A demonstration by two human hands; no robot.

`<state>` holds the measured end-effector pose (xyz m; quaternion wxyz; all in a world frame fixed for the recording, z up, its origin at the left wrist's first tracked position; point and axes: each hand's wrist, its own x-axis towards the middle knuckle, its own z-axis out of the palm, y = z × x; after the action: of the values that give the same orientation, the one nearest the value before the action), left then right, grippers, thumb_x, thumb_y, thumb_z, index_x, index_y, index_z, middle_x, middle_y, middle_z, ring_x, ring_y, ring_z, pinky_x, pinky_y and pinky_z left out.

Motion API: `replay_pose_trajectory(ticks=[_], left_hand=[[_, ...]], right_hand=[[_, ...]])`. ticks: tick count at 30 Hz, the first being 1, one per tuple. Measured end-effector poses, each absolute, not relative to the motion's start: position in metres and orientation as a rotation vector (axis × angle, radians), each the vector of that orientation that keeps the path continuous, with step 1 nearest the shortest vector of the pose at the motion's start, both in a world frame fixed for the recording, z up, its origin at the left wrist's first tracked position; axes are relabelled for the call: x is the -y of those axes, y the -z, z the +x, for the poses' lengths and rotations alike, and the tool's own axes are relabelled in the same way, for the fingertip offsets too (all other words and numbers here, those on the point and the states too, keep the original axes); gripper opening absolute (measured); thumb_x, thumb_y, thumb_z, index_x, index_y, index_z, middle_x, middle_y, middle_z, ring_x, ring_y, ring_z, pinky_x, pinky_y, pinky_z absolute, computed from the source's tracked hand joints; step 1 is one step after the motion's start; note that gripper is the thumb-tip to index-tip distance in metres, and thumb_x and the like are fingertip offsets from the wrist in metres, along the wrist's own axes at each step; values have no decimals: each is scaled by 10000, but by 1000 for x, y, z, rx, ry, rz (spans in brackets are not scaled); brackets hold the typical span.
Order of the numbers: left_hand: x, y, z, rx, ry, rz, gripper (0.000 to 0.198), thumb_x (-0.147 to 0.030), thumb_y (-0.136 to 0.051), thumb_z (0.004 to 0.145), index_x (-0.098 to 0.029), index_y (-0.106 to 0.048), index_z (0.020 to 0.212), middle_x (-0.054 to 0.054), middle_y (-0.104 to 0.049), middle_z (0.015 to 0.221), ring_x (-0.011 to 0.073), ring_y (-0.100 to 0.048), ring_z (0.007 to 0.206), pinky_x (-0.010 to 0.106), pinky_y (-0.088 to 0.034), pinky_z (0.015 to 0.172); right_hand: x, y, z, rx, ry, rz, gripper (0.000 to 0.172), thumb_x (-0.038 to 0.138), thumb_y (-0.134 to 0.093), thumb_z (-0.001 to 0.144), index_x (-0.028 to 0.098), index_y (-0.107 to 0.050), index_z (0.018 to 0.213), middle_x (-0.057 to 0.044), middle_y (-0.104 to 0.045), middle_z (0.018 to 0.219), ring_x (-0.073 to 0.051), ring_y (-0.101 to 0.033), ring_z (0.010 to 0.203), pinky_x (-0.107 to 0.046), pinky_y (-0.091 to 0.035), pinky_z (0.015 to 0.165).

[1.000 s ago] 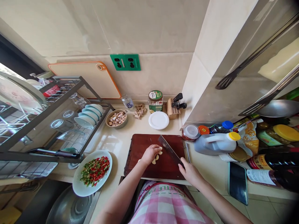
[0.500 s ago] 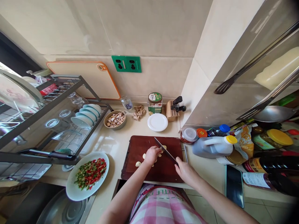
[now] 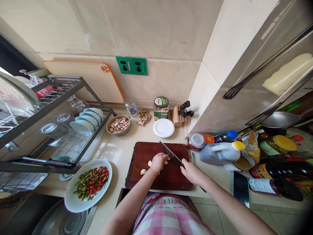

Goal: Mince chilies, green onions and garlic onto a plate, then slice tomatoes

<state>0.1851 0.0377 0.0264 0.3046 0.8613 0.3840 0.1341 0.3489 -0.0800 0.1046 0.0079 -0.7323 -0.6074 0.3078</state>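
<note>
A dark red-brown cutting board (image 3: 146, 150) lies on the counter before me. My left hand (image 3: 158, 162) is closed over it, its curled fingertips pressing on a pale garlic clove (image 3: 166, 162) beside the blade. My right hand (image 3: 192, 172) grips the handle of a kitchen knife (image 3: 171, 153); its dark blade slants up and left, broad side showing, close to my left fingers. Peeled garlic cloves (image 3: 143, 171) lie on the board left of my left hand. Part of the cloves is hidden by my fingers and the blade.
Beyond the board stand a white plate (image 3: 163, 128), a knife block (image 3: 178, 117), a jar (image 3: 161, 108), ginger (image 3: 144, 117) and a bowl of garlic (image 3: 118, 125). A plate of chopped peppers (image 3: 88, 186) and dish rack (image 3: 80, 143) sit left. Bottles and jars (image 3: 220, 152) crowd the right.
My right hand has moved slightly away from my body, and the knife's broad side now shows more. A piece of garlic seen beyond the blade is now hidden. The view has shifted slightly.
</note>
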Motion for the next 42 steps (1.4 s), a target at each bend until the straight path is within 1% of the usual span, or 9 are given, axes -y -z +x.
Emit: replay_pose_trajectory(ticks=[5, 13, 18, 23, 27, 33, 35, 39, 42], left_hand=[[-39, -23, 184, -977, -381, 2377, 222, -202, -453, 847, -208, -676, 844, 29, -650, 805, 152, -577, 776, 251, -444, 721], [-40, -18, 181, -956, -329, 2426, 210, -169, -441, 843, -191, -649, 834, 29, -640, 822, 149, -567, 795, 261, -441, 767], [-40, -15, 185, -967, -343, 2409, 210, -185, -440, 849, -188, -649, 826, 35, -637, 835, 154, -563, 811, 263, -441, 767], [-38, -21, 177, -1037, -422, 2281, 224, -239, -433, 866, -192, -652, 875, 36, -643, 864, 149, -572, 830, 251, -444, 780], [-31, -33, 160, -970, -414, 2283, 215, -281, -458, 859, -218, -658, 906, 23, -631, 890, 140, -564, 844, 241, -438, 786], [-30, -37, 171, -1031, -339, 2311, 248, -290, -457, 860, -224, -689, 805, 21, -635, 833, 145, -563, 802, 251, -444, 749], [-33, -33, 178, -1030, -375, 2303, 257, -276, -446, 869, -224, -691, 812, 20, -644, 831, 142, -567, 798, 255, -440, 770], [-35, -25, 180, -1021, -418, 2313, 283, -272, -423, 884, -221, -695, 827, 18, -648, 819, 142, -564, 804, 249, -434, 773], [-35, -22, 179, -1032, -427, 2326, 297, -287, -414, 889, -220, -696, 821, 19, -642, 816, 142, -558, 804, 246, -430, 760]], right_hand=[[82, -101, 348, 1828, -940, -2328, 117, 233, -352, 896, 182, -426, 972, -61, -651, 773, -152, -609, 669, -232, -246, 514], [79, -96, 343, 1744, -968, -2314, 69, 228, -368, 893, 187, -419, 917, -44, -635, 723, -137, -598, 621, -215, -275, 506], [76, -99, 346, 1675, -1170, -2297, 114, 279, -323, 910, 203, -407, 920, -16, -622, 701, -90, -521, 418, -202, -270, 445], [87, -79, 340, 1728, -873, -2323, 74, 229, -366, 891, 184, -422, 906, -43, -629, 696, -136, -591, 604, -213, -267, 494], [83, -82, 341, 1765, -900, -2301, 68, 233, -372, 882, 188, -422, 867, -36, -617, 673, -136, -580, 596, -216, -257, 489], [73, -113, 350, 1664, -1230, -2277, 137, 296, -286, 907, 207, -390, 918, -4, -595, 674, -85, -482, 354, -205, -265, 406], [77, -111, 347, 1680, -1194, -2290, 131, 288, -296, 905, 203, -396, 915, -18, -608, 697, -100, -520, 398, -207, -279, 416], [86, -101, 338, 1789, -915, -2336, 79, 224, -363, 891, 184, -423, 924, -53, -642, 734, -150, -615, 632, -220, -277, 493], [85, -102, 335, 1822, -947, -2342, 87, 248, -369, 896, 192, -431, 922, -52, -651, 746, -157, -624, 659, -227, -259, 498]])
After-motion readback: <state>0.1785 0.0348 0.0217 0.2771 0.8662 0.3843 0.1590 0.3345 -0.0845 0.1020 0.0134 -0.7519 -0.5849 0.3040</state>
